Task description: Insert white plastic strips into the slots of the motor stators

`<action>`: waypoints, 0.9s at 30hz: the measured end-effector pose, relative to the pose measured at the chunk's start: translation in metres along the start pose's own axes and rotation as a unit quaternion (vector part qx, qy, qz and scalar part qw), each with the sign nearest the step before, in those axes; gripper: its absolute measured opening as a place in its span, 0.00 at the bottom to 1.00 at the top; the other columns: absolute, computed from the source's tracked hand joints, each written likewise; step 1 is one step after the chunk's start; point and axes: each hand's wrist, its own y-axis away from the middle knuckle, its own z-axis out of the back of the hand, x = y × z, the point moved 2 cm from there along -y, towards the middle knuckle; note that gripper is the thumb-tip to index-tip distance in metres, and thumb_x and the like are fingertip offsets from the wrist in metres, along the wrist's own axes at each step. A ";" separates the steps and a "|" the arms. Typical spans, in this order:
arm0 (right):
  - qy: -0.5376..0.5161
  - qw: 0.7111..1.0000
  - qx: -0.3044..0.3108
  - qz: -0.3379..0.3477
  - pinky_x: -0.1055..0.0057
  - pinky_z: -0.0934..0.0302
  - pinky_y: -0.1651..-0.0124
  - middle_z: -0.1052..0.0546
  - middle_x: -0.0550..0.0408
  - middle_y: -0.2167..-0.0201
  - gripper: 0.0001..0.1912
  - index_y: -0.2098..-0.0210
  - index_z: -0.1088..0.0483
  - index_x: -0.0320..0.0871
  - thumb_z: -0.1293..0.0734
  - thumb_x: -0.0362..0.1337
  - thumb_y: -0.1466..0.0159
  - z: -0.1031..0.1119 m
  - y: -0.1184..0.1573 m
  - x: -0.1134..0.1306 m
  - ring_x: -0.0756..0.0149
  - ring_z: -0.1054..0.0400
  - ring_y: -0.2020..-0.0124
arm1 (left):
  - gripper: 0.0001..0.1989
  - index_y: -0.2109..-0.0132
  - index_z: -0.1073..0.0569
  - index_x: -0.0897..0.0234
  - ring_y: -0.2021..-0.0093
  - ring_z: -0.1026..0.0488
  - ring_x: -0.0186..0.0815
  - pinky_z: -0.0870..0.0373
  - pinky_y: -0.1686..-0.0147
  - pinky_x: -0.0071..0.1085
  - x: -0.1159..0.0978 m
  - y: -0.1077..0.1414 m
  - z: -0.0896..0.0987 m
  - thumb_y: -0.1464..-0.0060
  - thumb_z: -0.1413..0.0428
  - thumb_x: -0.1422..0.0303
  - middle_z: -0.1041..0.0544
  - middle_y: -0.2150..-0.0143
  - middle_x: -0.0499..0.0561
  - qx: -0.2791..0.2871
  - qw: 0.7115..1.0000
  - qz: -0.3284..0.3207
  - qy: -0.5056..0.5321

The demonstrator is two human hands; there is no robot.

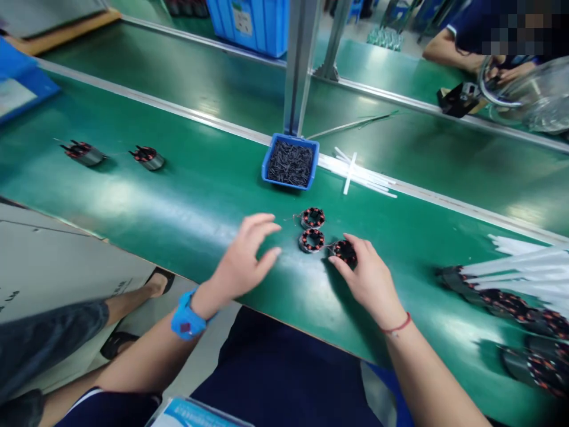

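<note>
My right hand [368,270] has its thumb and fingers around a motor stator [345,252], a ring with copper-coloured windings and black parts, at the green bench top. Just left of it, two more wound stators [312,240] stand touching one another, with thin wires sticking out at their sides. My left hand [242,258] hovers to the left of these two, fingers apart and curved, with nothing in it. Behind the stators, a blue tray [269,172] holds many small black tube pieces.
White strips [355,172] lie right of the tray by a metal post [300,71]. Two stators [149,158] stand far left. Several stators [507,303] and white tubes [524,267] crowd the right side. Across the bench, a person's hands [511,71] work near a clear bag.
</note>
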 end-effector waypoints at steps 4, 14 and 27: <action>0.008 0.997 0.050 0.049 0.57 0.37 0.50 0.31 0.41 0.48 0.28 0.41 0.43 0.39 0.39 0.45 0.38 0.007 -0.029 -0.005 0.53 0.33 0.51 | 0.16 0.49 0.37 0.64 0.47 0.35 0.40 0.32 0.50 0.37 0.093 -0.015 0.063 0.45 0.48 0.70 0.38 0.46 0.57 -0.147 0.978 0.122 -0.080; 0.089 0.953 0.023 0.288 0.56 0.41 0.45 0.28 0.42 0.51 0.19 0.49 0.33 0.38 0.41 0.37 0.38 0.012 -0.175 0.068 0.53 0.35 0.50 | 0.23 0.45 0.38 0.68 0.43 0.41 0.53 0.42 0.46 0.46 0.230 -0.043 0.151 0.48 0.46 0.69 0.38 0.43 0.65 -0.146 0.882 0.341 -0.289; 0.182 0.968 0.054 0.161 0.66 0.42 0.65 0.26 0.48 0.60 0.13 0.62 0.28 0.43 0.43 0.37 0.37 -0.032 -0.248 0.098 0.60 0.30 0.64 | 0.22 0.48 0.35 0.72 0.43 0.41 0.55 0.44 0.47 0.49 0.253 -0.020 0.205 0.41 0.57 0.58 0.36 0.45 0.70 -0.208 0.829 0.408 -0.320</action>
